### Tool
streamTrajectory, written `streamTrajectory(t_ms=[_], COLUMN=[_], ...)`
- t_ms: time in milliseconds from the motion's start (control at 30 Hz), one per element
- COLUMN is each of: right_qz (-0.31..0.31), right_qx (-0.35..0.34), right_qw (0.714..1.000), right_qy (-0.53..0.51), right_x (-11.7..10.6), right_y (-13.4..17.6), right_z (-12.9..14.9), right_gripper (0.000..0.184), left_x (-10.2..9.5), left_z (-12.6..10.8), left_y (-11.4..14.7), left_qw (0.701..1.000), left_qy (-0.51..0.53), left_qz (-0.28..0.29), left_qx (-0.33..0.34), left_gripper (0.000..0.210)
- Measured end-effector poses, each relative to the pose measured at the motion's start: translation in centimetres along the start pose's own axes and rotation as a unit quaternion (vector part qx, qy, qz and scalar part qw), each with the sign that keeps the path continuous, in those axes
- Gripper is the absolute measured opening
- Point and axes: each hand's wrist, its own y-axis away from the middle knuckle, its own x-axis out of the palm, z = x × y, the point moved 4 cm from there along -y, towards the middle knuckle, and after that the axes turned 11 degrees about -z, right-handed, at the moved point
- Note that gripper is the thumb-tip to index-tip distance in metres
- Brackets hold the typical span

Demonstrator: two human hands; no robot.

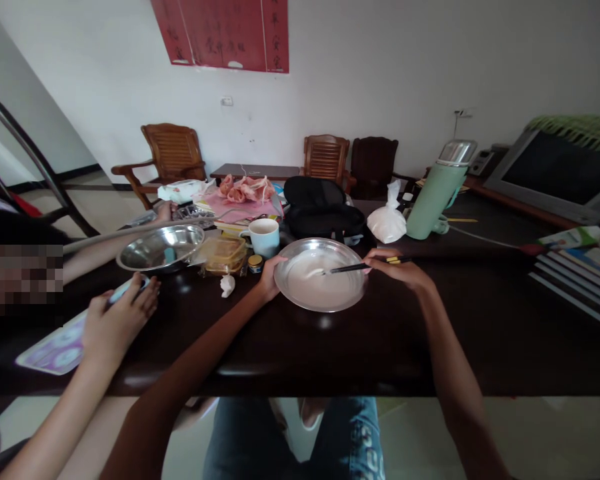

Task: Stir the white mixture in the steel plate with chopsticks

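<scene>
A round metal bowl point(325, 307) stands on the dark table before me, partly filled with a pale, wet-looking mixture point(307, 283). My left hand point(270, 277) grips the bowl's left rim, the thumb over the edge. Black chopsticks point(347, 268) with yellow bands are held in my right hand point(397, 267) at the bowl's right side. Their tips dip into the mixture near the middle of the bowl. Just left of my left hand are a small gold-lidded jar point(255, 263) and a light blue mug point(264, 237).
Another person's hand point(123, 310) rests on a patterned board point(60, 343) at the left, near an oval metal basin point(163, 267). Behind my bowl lie a black case point(320, 213), a bag of white powder point(387, 223) and a green thermos point(435, 200). Books point(580, 280) are stacked at right.
</scene>
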Motion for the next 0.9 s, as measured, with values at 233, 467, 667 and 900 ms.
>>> streamTrajectory(t_ms=[233, 467, 667, 900], right_qz=[0.086, -0.034, 0.067, 0.007], right_qx=[-0.017, -0.014, -0.019, -0.036], right_qw=[0.996, 0.999, 0.997, 0.999], right_qy=[0.007, 0.015, 0.019, 0.029], right_x=[1.1, -0.6, 0.8, -0.5], right_y=[0.5, 0.1, 0.5, 0.4], right_z=[0.7, 0.3, 0.9, 0.7], right_gripper=[0.041, 0.041, 0.043, 0.050], left_x=[-0.2, -0.2, -0.5, -0.5], left_z=[0.1, 0.0, 0.2, 0.1], left_y=[-0.3, -0.3, -0.9, -0.7], left_qw=[1.000, 1.000, 1.000, 1.000], left_qy=[-0.006, 0.005, -0.004, -0.005], left_qz=[0.006, -0.010, 0.008, -0.002], left_qx=[-0.001, 0.007, 0.008, 0.019], left_gripper=[0.016, 0.019, 0.023, 0.014])
